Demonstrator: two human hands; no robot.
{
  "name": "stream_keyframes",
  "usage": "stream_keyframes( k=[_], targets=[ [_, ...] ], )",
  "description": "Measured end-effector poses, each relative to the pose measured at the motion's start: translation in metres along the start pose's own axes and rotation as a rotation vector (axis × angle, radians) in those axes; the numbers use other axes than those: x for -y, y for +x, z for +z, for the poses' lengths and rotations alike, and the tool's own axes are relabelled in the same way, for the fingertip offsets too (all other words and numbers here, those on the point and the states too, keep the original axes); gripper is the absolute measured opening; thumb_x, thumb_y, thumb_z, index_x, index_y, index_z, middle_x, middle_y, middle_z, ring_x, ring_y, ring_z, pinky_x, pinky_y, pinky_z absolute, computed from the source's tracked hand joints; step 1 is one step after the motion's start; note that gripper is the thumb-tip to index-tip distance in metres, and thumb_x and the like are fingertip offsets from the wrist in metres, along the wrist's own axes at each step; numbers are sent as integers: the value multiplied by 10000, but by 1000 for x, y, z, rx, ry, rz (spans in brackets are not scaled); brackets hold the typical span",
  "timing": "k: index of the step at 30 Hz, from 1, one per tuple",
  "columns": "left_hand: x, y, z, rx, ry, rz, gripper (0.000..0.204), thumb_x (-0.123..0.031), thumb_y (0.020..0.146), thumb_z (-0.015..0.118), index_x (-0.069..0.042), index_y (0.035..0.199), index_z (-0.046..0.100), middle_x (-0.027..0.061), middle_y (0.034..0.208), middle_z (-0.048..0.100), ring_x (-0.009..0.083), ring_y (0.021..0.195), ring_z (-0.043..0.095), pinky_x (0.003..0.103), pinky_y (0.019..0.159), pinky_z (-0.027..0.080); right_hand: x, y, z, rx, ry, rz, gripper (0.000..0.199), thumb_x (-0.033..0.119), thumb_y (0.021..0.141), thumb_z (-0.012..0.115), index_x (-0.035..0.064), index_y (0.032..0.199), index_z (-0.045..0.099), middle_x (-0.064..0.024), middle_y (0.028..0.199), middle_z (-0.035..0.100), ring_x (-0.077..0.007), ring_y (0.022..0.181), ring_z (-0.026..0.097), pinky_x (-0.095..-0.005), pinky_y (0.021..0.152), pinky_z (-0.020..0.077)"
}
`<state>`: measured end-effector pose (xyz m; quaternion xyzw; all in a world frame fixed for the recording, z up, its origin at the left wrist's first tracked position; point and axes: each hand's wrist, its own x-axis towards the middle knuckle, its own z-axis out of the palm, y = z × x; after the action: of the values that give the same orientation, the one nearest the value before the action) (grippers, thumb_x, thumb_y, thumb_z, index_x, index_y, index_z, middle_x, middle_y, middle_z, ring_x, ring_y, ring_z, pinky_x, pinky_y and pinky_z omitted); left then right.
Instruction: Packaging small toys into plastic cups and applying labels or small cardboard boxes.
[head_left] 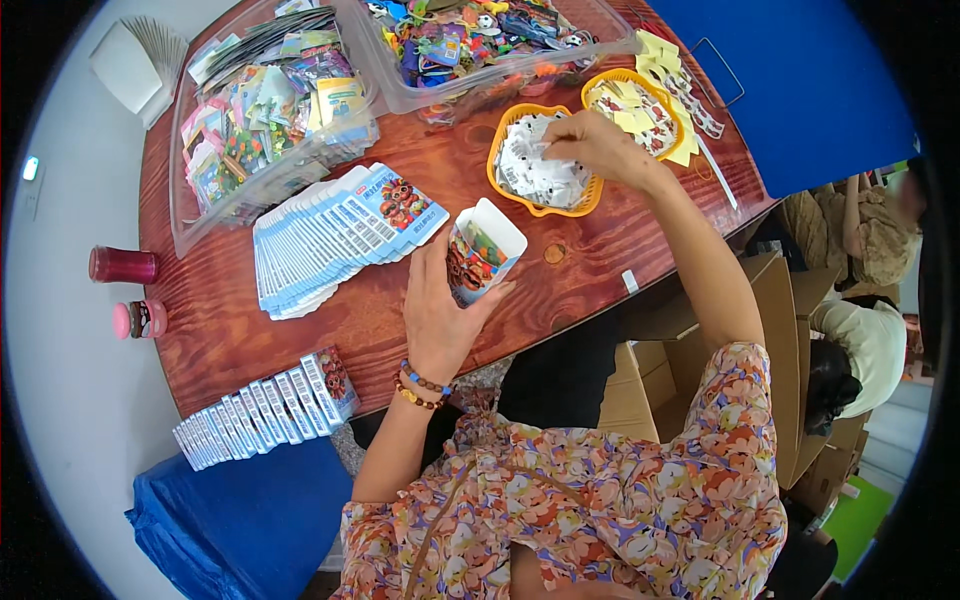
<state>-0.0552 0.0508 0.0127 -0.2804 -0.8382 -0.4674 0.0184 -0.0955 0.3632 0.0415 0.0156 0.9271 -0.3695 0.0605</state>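
The left hand (440,312) holds a small printed box (484,256) upright with its top open, above the tabletop (600,248), just beside fanned flat cartons (335,243). Coloured contents show inside. The right hand (592,143) is over white packets (528,168) in a yellow basket (491,170), fingers narrowed; whether they grip a packet cannot be determined.

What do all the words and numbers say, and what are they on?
I don't copy print, but here's where it is:
Fanned cartons: blue lettering and barcodes, numbers too small.
Row of boxes: barcodes, print too small.
White pieces in the nearer yellow basket: marks too small.
Box in the left hand: no readable words.
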Motion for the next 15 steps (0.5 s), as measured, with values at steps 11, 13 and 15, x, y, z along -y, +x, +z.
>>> stream_keyframes(
  k=[11, 13, 15],
  targets=[
    [-4, 21, 9, 40, 166, 11, 861, -398, 713, 885, 8, 1361, 489, 177, 1191, 563, 358, 1113, 580, 448, 894, 525, 6, -7, -14, -76, 439, 99, 99, 59, 910, 684, 18, 981, 740, 18, 908, 718, -49, 834, 626, -230, 784, 495],
    [-4, 23, 11, 23, 220, 60, 853, -370, 700, 892, 2, 1356, 495, 176, 1190, 563, 355, 1114, 582, 441, 886, 529, 10, -7, -14, -73, 464, 175, 98, 56, 907, 687, 20, 981, 741, 16, 900, 721, -48, 819, 628, -229, 767, 501],
    [-5, 25, 13, 21, 255, 61, 848, -355, 693, 895, 2, 1353, 499, 175, 1181, 564, 354, 1107, 584, 437, 877, 532, 19, -9, -8, -71, 495, 1, 97, 47, 907, 688, 9, 981, 738, 12, 881, 727, -60, 788, 640, -241, 729, 516]
  ],
)
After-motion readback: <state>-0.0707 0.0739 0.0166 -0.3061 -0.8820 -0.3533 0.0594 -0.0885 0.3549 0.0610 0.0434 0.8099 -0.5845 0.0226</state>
